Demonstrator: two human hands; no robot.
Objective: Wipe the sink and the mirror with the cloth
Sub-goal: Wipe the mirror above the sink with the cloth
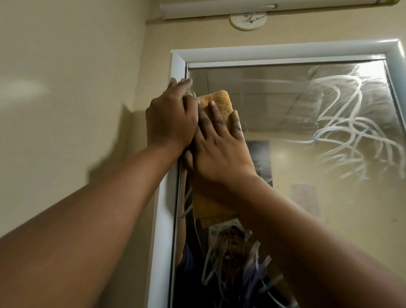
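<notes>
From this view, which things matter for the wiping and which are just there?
In use: cloth, mirror, right hand, left hand.
Just there: light fitting, round wall mount, wall. The sink is out of view.

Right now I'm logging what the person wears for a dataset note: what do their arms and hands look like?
Both forearms are bare as far as the frame shows, with no sleeves, watch or bracelet in sight. The left hand and right hand wear no gloves and no rings that I can see. Dark smudges mark the right hand's fingers around the knuckles.
</notes>
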